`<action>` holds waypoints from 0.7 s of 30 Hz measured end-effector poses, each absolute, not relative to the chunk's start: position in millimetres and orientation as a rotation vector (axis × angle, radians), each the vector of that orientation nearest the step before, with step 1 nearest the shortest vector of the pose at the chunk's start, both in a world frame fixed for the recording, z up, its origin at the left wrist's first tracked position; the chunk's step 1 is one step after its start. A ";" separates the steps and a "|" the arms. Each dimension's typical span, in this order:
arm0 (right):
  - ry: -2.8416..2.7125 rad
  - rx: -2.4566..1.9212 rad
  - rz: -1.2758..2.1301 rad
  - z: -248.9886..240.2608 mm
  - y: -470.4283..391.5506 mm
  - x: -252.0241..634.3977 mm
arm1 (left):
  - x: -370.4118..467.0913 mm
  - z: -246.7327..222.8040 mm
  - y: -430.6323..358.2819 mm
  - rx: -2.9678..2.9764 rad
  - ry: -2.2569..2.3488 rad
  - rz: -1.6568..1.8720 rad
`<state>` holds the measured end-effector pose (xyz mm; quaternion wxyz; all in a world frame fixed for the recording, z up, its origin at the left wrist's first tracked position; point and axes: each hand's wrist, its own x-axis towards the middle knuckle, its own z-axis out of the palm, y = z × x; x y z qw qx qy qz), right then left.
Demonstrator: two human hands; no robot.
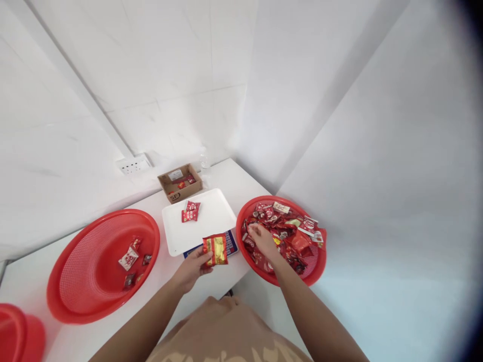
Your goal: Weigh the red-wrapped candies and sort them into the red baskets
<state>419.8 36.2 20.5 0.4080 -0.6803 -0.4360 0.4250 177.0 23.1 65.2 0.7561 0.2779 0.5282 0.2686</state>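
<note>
My left hand (194,268) holds a red and gold packet (216,250) between thumb and fingers, over the front edge of a white tray (175,234). Red snack packets (190,212) lie on that tray, which rests on a blue scale (231,243). On the right, my right hand (261,239) reaches into the left part of a red basket (320,259) full of small wrapped snacks. Its fingers are bent together among the packets; what they hold, if anything, is too small to make out.
Another red basket (56,301) with a few packets stands on the left. Behind the tray is a small cardboard box (185,192) with some items inside. Part of a red container (33,337) shows at the lower left. A socket (134,164) is on the wall.
</note>
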 end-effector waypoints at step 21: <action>-1.845 -2.608 0.271 16.9 51.2 493.7 | 160.0 60.7 25.6 0.457 1.255 0.638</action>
